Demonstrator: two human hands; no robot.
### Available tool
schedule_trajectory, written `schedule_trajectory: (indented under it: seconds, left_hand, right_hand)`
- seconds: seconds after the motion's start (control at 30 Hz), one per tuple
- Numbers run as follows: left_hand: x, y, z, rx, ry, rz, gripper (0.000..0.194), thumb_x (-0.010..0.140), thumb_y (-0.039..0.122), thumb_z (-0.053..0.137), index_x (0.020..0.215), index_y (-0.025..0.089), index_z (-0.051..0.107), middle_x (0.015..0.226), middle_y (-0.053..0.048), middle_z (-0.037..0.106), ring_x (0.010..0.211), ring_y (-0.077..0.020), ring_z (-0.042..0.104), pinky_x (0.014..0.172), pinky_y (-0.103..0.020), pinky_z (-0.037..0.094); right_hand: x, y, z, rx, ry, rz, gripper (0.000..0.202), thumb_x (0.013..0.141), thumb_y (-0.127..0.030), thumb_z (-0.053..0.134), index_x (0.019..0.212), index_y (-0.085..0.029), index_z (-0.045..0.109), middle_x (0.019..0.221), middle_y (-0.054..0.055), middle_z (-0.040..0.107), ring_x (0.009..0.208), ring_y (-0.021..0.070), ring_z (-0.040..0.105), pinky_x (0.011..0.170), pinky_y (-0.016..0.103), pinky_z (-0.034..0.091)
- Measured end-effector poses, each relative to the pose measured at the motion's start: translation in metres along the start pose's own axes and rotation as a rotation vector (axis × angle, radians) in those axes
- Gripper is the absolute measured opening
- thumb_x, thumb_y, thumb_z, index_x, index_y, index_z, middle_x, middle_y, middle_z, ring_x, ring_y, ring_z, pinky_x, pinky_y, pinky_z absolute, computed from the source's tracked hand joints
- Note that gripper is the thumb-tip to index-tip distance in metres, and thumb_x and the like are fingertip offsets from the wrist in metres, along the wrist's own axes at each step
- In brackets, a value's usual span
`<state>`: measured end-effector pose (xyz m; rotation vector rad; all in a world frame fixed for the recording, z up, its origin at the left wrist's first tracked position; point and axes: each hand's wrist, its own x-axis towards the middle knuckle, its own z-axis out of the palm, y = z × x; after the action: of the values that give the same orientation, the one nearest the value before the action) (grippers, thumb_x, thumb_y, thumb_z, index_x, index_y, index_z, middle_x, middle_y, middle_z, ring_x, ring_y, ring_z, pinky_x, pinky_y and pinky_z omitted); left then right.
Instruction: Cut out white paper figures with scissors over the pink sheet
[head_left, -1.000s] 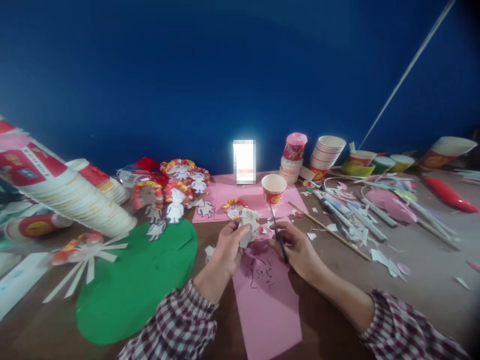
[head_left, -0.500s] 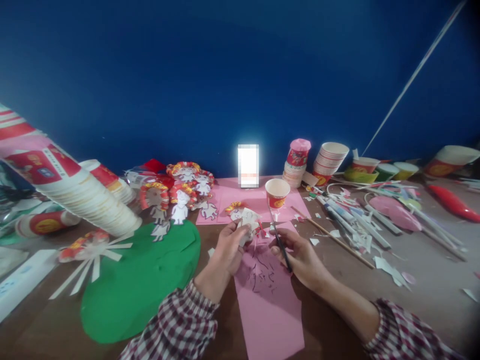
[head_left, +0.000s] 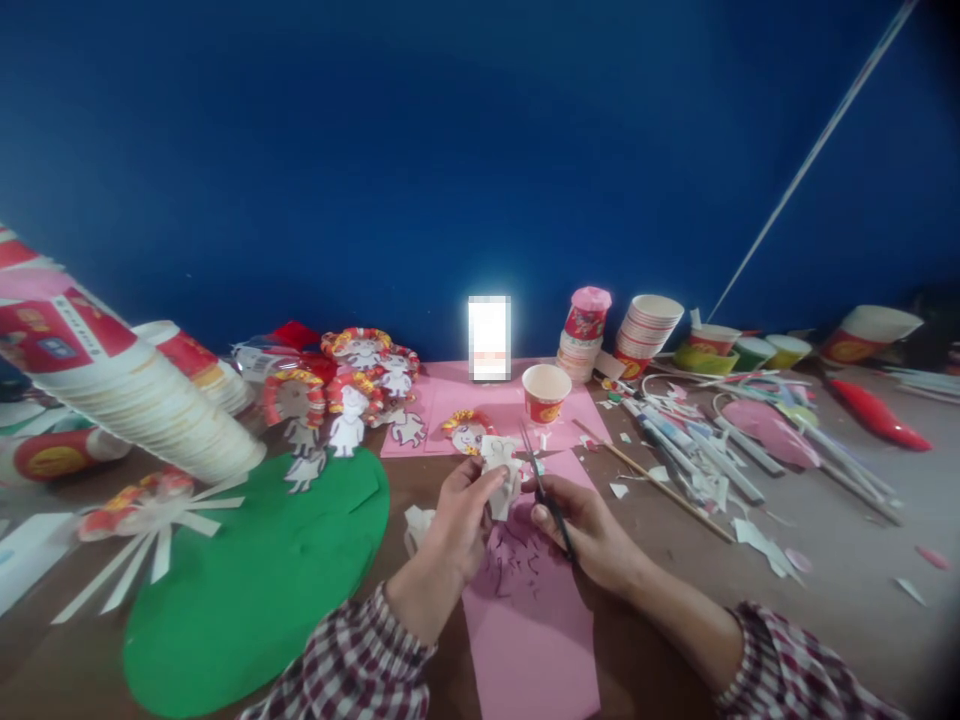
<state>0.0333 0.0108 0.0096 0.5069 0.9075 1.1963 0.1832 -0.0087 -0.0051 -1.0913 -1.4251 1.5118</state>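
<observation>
Cutting is in hand: a white paper figure [head_left: 501,470] is pinched by the left hand [head_left: 457,520] just above the pink sheet [head_left: 529,620], while scissors [head_left: 541,485] are gripped in the right hand [head_left: 589,530], blades parted at its edge. Careful steering along the outline is judged necessary.

Both arms wear long sleeves [head_left: 352,655] in a dark red-and-white check, hands bare.
</observation>
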Motion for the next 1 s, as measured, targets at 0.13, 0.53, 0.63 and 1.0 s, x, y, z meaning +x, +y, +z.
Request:
schedule_trajectory:
  seconds: [0.13,0.53,0.63,1.0]
  left_hand:
    - [-0.001,-0.004,-0.001,0.022,-0.041,-0.041,0.025,0.062,0.023,0.07,0.084,0.014,0.059,0.067,-0.002,0.064,0.055,-0.0112,0.057,0.053,-0.022,0.043]
    - [0.001,0.002,-0.002,-0.068,0.017,-0.018,0.022,0.061,0.019,0.073,0.078,0.015,0.059,0.066,0.001,0.063,0.057,-0.0093,0.058,0.055,-0.02,0.045]
    - [0.002,0.001,-0.004,-0.104,-0.023,-0.042,0.021,0.062,0.019,0.072,0.078,0.015,0.059,0.065,0.001,0.062,0.056,-0.0089,0.058,0.054,-0.019,0.045]
    - [-0.003,0.004,0.0,-0.081,-0.063,-0.045,0.018,0.068,0.018,0.069,0.082,0.016,0.059,0.067,0.002,0.062,0.054,-0.0071,0.057,0.05,-0.018,0.046]
  right_hand:
    - [-0.001,-0.002,0.002,-0.022,-0.039,-0.075,0.025,0.079,-0.035,0.062,0.094,-0.016,0.057,0.067,-0.002,0.049,0.055,0.0083,0.041,0.048,0.019,0.034]
    - [0.0,0.007,-0.001,-0.034,0.042,-0.04,0.035,0.08,-0.038,0.06,0.106,-0.016,0.053,0.066,-0.003,0.048,0.053,0.0076,0.04,0.046,0.018,0.035]
    - [0.001,0.008,-0.002,0.035,0.008,0.004,0.038,0.078,-0.043,0.061,0.104,-0.017,0.054,0.067,-0.002,0.05,0.05,0.007,0.041,0.043,0.018,0.036]
    - [0.0,0.0,0.002,-0.019,-0.034,-0.044,0.019,0.076,-0.029,0.067,0.087,-0.015,0.059,0.069,-0.002,0.051,0.061,0.0093,0.043,0.052,0.019,0.034]
